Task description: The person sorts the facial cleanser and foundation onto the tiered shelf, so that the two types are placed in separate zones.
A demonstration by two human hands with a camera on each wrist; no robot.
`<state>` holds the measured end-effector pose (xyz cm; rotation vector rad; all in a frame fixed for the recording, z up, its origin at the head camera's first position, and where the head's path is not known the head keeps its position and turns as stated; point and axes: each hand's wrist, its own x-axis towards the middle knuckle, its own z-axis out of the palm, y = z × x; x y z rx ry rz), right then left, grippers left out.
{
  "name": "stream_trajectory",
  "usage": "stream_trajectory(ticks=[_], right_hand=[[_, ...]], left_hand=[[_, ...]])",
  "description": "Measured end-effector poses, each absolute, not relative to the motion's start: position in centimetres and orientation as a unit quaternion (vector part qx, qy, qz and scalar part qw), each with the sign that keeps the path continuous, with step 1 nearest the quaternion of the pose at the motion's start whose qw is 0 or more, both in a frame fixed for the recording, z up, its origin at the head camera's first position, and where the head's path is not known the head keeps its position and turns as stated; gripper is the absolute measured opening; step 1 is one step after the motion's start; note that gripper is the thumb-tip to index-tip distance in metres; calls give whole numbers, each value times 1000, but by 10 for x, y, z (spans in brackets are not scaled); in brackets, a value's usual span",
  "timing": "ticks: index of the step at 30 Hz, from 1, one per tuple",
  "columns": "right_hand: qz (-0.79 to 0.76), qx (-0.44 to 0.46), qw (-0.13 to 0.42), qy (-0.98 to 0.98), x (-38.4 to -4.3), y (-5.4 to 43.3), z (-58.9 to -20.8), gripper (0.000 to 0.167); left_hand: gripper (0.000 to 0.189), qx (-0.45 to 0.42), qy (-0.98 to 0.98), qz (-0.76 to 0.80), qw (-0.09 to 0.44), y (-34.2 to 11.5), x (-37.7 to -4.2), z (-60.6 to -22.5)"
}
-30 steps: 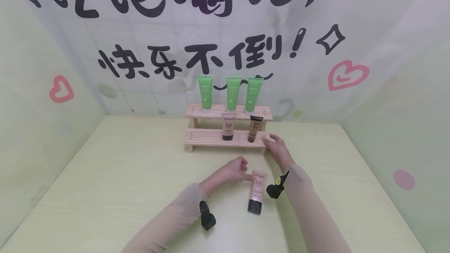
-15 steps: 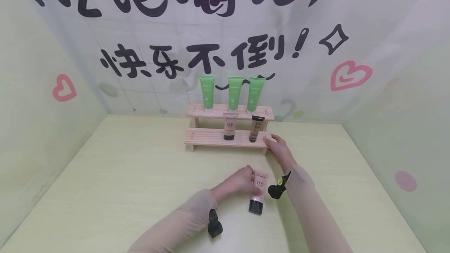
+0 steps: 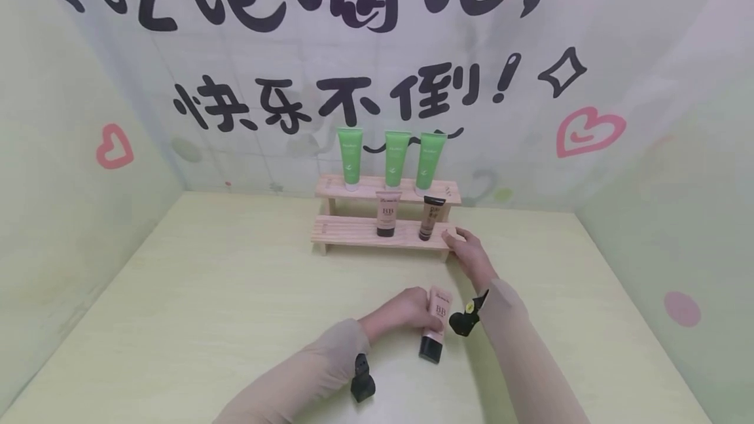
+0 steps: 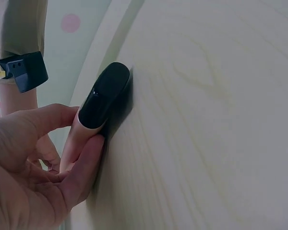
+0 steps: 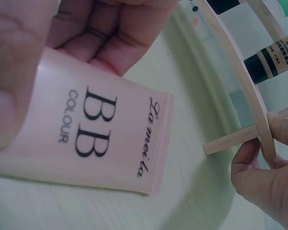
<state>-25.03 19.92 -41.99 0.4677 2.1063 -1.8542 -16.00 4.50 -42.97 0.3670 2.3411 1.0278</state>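
My left hand grips a pink BB cream tube with a black cap, thumb on one side and fingers on the other. In the left wrist view the cap lies low along the table surface. The right wrist view shows the printed face of the tube up close. My right hand pinches the right end of the lower step of a two-step wooden rack. On that step stand another pink BB tube and a small brown tube with a black top end.
Three green tubes stand on the rack's upper step. Behind the rack rises a white backdrop with black lettering, and side panels flank the pale wooden table.
My left hand has moved right and closed its fingers around the lying pink tube, which has tilted slightly. My right hand has stayed at the rack's end.
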Motion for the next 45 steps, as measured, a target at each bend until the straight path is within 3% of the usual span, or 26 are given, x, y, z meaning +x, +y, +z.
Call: stream_trajectory(ticks=[15, 26, 36, 45], right_hand=[[-654, 176, 141, 722, -249, 199, -424, 66], [-666, 177, 142, 710, -246, 199, -425, 66], [-660, 194, 146, 711, -248, 198, -424, 67], [-667, 193, 147, 704, -248, 200, -422, 66]], left_hand=[[16, 119, 854, 411, 294, 41, -156, -435], [22, 114, 835, 472, 259, 24, -153, -445], [33, 80, 822, 513, 234, -14, -163, -423], [40, 62, 832, 529, 158, -54, -181, -398]])
